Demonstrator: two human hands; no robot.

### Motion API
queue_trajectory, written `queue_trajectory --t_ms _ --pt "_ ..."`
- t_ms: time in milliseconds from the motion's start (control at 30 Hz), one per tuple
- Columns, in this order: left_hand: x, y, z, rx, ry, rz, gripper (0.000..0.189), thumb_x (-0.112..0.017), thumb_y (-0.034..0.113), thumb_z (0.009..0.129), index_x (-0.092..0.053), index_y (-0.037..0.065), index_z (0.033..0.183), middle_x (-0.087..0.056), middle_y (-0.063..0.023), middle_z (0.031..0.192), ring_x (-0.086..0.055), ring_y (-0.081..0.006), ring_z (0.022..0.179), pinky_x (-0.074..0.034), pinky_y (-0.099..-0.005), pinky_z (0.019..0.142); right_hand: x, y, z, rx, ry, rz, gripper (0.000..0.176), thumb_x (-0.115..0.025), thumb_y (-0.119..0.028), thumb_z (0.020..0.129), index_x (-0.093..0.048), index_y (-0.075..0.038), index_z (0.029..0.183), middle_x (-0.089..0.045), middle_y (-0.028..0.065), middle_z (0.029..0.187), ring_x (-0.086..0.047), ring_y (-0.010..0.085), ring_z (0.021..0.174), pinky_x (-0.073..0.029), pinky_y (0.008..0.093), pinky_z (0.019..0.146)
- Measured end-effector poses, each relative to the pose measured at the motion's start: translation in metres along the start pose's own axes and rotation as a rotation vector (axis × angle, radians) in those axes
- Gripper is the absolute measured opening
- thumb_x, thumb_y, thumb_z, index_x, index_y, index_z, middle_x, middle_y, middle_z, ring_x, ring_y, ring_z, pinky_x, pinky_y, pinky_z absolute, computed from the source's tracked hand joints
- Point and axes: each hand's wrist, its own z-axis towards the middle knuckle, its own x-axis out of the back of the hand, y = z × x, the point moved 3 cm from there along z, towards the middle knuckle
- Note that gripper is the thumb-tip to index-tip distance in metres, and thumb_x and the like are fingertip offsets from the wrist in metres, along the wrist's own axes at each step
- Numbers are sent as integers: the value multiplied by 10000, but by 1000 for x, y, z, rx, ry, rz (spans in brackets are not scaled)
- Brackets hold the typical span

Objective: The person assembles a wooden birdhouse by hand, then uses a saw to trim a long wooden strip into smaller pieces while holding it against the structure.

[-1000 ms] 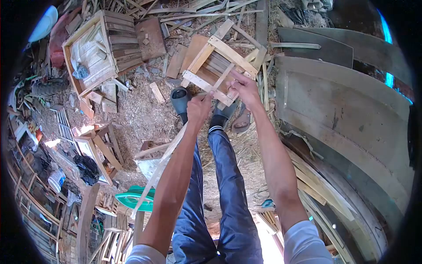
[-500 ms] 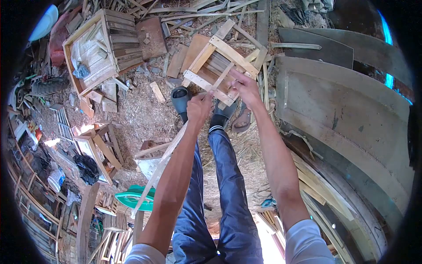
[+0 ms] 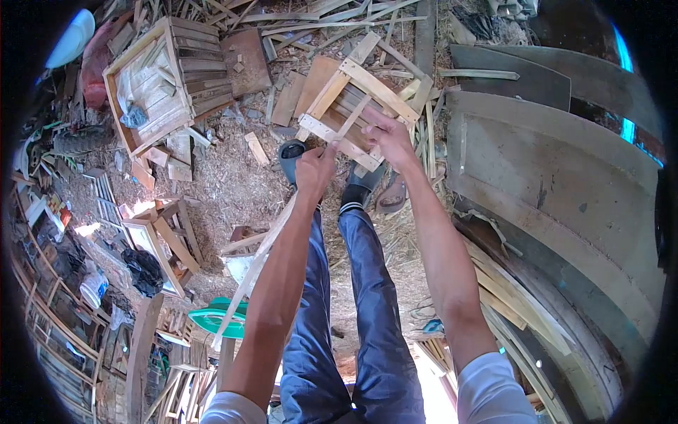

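A long, thin wooden strip (image 3: 263,252) runs from lower left, past my left forearm, up across a small wooden frame (image 3: 325,132). My left hand (image 3: 315,168) is closed around the strip near the frame's lower edge. The strip's far end lies over the frame's opening. Over the frame's right part, my right hand (image 3: 390,140) has its index finger stretched toward the strip and its other fingers bent; I see nothing held in it. The frame, built of pale boards, rests tilted in front of my feet, by the dark shoes (image 3: 290,151).
A slatted wooden crate (image 3: 185,67) stands at upper left. Large brown panels (image 3: 558,162) lean on the right. Offcuts and sawdust cover the ground. A green plastic item (image 3: 212,319) and a small wooden stool-like piece (image 3: 159,244) are at left. A sandal (image 3: 392,194) lies beside my foot.
My left hand has shifted slightly up and left, and the strip's far end moved slightly up and left with it. My right hand has moved slightly left. The frame stays nearly in place.
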Motion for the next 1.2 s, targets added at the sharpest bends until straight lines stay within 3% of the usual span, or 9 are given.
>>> queue_trajectory --t_ms 200,533,733,867,933,1100,1133,1167,1200 --pt "11 3 8 59 22 15 581 -575 599 807 -720 60 970 -666 -257 946 -642 -392 965 -491 -444 855 -8 -7 5 31 -8 -42 497 -586 -20 849 -509 -61 1338 -587 39 1291 -621 109 922 -527 269 751" --pt "13 1 10 67 25 -8 531 -594 597 799 -725 121 994 -672 -244 947 -636 -401 962 -494 -442 863 -8 -7 3 38 -15 -33 501 -558 -20 856 -495 -69 1351 -563 37 1325 -630 122 920 -532 278 750" --pt "12 2 8 5 96 18 559 -564 593 836 -729 67 927 -676 -233 864 -652 -383 895 -487 -416 813 -6 -5 3 36 -10 -60 496 -546 -21 864 -498 -82 1354 -572 33 1314 -625 114 891 -528 268 725" --pt "11 11 -2 1 12 10 568 -554 594 839 -718 54 901 -664 -243 852 -641 -405 883 -478 -432 798 -1 -3 -4 -9 22 -76 500 -553 -16 861 -503 -95 1352 -589 48 1288 -618 116 891 -526 263 717" --pt "11 16 -8 -24 -3 7 571 -547 592 844 -714 48 893 -660 -246 848 -638 -409 878 -476 -436 793 1 -5 -14 36 1 -66 522 -549 -13 889 -439 -76 1396 -546 49 1338 -602 132 964 -514 263 788" --pt "5 19 -12 -48 11 62 533 -546 570 843 -727 75 921 -680 -216 847 -651 -395 884 -490 -441 791 26 10 -37 107 137 -61 458 -560 -25 889 -493 -42 1342 -613 96 1234 -614 141 947 -513 255 761" --pt "11 31 -21 3 -99 76 505 -555 553 850 -724 93 972 -680 -214 871 -648 -400 903 -491 -437 810 37 28 -39 107 274 -28 420 -601 -75 873 -537 -31 1287 -644 108 1165 -616 141 941 -513 258 741" --pt "6 28 -22 -15 -95 87 505 -555 553 850 -724 93 972 -680 -214 871 -648 -400 903 -491 -437 810 47 43 -42 108 410 7 392 -643 -124 858 -580 -20 1231 -675 119 1096 -617 140 934 -513 262 722" --pt "-4 21 -20 -99 -18 71 532 -550 556 859 -699 46 890 -651 -215 781 -635 -384 797 -478 -429 739 53 56 -46 117 423 21 392 -643 -124 858 -580 -20 1231 -675 119 1096 -617 140 934 -513 262 722"
